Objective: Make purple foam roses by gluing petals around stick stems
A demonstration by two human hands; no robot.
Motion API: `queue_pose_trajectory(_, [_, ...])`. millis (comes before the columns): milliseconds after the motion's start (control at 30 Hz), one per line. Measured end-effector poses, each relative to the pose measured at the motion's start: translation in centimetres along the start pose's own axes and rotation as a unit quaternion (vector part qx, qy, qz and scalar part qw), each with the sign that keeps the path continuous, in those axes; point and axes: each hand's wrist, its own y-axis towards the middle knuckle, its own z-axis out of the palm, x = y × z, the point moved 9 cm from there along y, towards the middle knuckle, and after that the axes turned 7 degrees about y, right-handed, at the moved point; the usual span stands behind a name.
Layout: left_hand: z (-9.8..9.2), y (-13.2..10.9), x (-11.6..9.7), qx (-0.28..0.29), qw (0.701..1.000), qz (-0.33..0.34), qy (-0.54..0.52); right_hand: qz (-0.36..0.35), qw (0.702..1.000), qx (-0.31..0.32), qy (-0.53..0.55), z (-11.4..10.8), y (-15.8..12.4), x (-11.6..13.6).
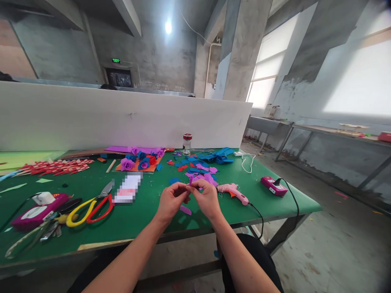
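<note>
Both of my hands meet over the front of the green table (137,219). My left hand (171,201) and my right hand (208,199) pinch a small purple foam piece (191,182) between their fingertips. A loose purple foam petal (185,210) lies on the table just below the hands. More purple foam scraps (205,178) are piled just behind my fingers. A pink hot glue gun (233,192) lies to the right of my right hand, its black cord running off the table edge.
Scissors with yellow and red handles (91,206) lie at left beside a magenta device (38,211). Finished purple and blue foam roses (139,160) sit on an orange sheet. Blue scraps (218,156), a small jar (187,143), a pink power strip (274,186) and a white partition (122,116) stand behind.
</note>
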Motion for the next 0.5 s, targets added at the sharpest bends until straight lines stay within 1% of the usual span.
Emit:
queue_pose_trajectory(167, [0.1, -0.1, -0.3, 0.008, 1.000, 0.001, -0.019, -0.001, 1.000, 0.004, 0.013, 0.1, 0.0, 0.2])
queue_pose_trajectory(367, [-0.3, -0.1, 0.1, -0.004, 1.000, -0.020, 0.004, 0.048, 0.998, -0.013, 0.033, -0.2, -0.1, -0.8])
queue_pose_trajectory(500, [-0.3, 0.0, 0.6, 0.000, 1.000, -0.031, 0.000, 0.047, 0.999, -0.020, 0.016, 0.0, -0.2, -0.7])
